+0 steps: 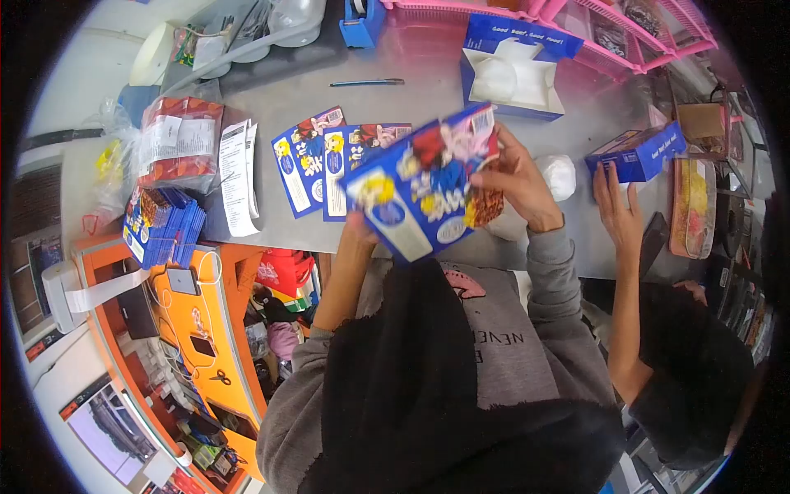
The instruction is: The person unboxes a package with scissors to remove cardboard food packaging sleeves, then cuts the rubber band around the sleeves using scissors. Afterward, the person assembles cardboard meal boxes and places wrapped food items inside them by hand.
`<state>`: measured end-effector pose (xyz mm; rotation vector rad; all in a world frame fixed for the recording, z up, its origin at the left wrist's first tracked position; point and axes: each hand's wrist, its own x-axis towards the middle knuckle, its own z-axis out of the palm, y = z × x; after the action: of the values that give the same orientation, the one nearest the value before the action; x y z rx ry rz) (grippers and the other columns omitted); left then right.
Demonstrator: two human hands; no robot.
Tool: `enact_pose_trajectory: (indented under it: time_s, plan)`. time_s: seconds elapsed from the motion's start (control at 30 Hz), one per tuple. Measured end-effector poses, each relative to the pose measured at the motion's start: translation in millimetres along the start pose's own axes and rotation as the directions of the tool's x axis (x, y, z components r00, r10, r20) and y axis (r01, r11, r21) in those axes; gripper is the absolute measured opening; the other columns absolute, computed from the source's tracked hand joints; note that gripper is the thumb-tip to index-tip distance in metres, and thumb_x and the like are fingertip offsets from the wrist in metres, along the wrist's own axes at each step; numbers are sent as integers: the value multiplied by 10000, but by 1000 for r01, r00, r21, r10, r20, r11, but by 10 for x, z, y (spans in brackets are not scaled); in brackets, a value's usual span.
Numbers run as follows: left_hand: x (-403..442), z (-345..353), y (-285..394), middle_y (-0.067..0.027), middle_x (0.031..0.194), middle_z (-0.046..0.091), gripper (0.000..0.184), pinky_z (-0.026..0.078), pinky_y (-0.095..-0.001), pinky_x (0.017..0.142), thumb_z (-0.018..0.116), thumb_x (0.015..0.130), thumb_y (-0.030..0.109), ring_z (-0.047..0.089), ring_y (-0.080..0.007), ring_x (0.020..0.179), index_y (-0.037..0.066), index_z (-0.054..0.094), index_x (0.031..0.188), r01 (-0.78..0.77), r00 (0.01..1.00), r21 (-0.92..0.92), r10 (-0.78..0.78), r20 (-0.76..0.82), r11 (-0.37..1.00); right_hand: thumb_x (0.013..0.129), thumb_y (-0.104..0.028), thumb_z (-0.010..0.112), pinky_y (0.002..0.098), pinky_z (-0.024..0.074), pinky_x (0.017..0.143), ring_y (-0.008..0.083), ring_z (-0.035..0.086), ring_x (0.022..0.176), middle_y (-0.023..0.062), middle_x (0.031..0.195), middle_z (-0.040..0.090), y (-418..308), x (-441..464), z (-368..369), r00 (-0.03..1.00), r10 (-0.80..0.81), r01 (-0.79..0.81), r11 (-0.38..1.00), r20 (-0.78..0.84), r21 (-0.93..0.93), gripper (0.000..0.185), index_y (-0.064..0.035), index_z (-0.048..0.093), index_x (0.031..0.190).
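A blue printed carton [420,181] with cartoon figures, a food picture and a barcode is held up above the metal table, tilted. My left hand [360,230] grips its lower left edge, with most fingers hidden behind it. My right hand [520,179] is closed on its right end, thumb on the printed face. Two more flat blue printed cartons [296,160] lie on the table just behind, one overlapped by the held one. Close to my right hand stands a white round item [557,177], whose kind I cannot make out.
An open blue box [514,70] with white inside stands at the back. At right, another person's hand [617,206] touches a blue box [638,154]. At left are paper sheets [239,185], a wrapped red pack [179,140] and stacked blue cartons [169,226]. A pen [367,82] lies behind.
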<state>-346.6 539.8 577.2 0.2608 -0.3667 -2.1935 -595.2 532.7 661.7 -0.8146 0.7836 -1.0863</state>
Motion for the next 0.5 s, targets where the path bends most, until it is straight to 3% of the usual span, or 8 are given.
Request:
enact_pose_trajectory:
  time_s: [0.17, 0.23, 0.3, 0.37, 0.4, 0.43, 0.47, 0.5]
  plan:
    - [12, -193, 106, -112, 1164, 501, 1053, 418, -344, 897, 785, 498, 526, 516, -202, 1016, 36, 322, 1306, -56, 998, 117, 55, 14, 992, 701, 40, 643, 255, 450, 800, 152, 583, 919, 93, 1122, 558, -135, -134, -38, 993, 61, -62, 998, 102, 1, 719, -4, 297, 1330]
    - [44, -212, 211, -103, 1136, 511, 1084, 427, -328, 879, 812, 456, 514, 529, -186, 979, 33, 329, 1299, -41, 999, 278, 32, 36, 960, 696, 34, 647, 262, 457, 802, 155, 586, 914, 95, 1118, 561, -272, -210, -130, 999, 24, -24, 1000, -39, 7, 695, 9, 322, 1310]
    - [74, 11, 382, -103, 1132, 510, 998, 422, -322, 877, 784, 490, 534, 521, -187, 992, 38, 365, 1249, 28, 984, 509, -113, 136, 860, 689, 14, 670, 269, 468, 795, 157, 592, 912, 96, 1071, 588, -379, -293, -327, 1000, -11, 11, 999, -3, -38, 684, 11, 345, 1291]
    - [108, 376, 540, -112, 1153, 498, 816, 401, -325, 890, 699, 600, 585, 491, -207, 1056, 53, 430, 1156, 62, 923, 736, -319, 215, 674, 691, -12, 689, 283, 479, 788, 165, 596, 913, 97, 1013, 614, -474, -399, -423, 987, 1, -59, 933, -163, -355, 623, 1, 404, 1244]
    - [151, 483, 538, -114, 1158, 495, 777, 396, -325, 894, 678, 627, 598, 484, -212, 1072, 56, 446, 1133, 62, 903, 784, -369, 220, 618, 697, -54, 710, 300, 470, 805, 177, 595, 920, 89, 978, 624, -580, -353, -392, 999, -12, 0, 941, -35, -338, 457, 9, 524, 1110]
    - [194, 590, 535, -117, 1164, 492, 741, 390, -326, 897, 657, 654, 610, 476, -217, 1087, 60, 462, 1110, 55, 880, 827, -418, 224, 559, 697, -54, 710, 300, 470, 805, 177, 595, 920, 89, 978, 624, -604, -305, -414, 999, -10, -1, 941, -32, -338, 457, 9, 524, 1110]
    - [358, 670, 408, -120, 1205, 453, 779, 368, -327, 921, 664, 626, 627, 452, -221, 1120, 65, 450, 1120, -24, 969, 676, -150, 198, 736, 700, -63, 711, 302, 466, 792, 176, 597, 896, 92, 971, 628, -634, -251, -452, 965, 36, 69, 922, 260, -381, 365, 7, 564, 1026]
    - [510, 796, 329, -124, 1247, 414, 818, 345, -328, 944, 671, 597, 645, 429, -225, 1152, 70, 437, 1130, -156, 987, 497, 114, 114, 854, 703, -71, 712, 305, 462, 779, 175, 599, 871, 95, 963, 631, -722, -196, -431, 847, 95, 150, 901, 523, -407, 274, 6, 604, 943]
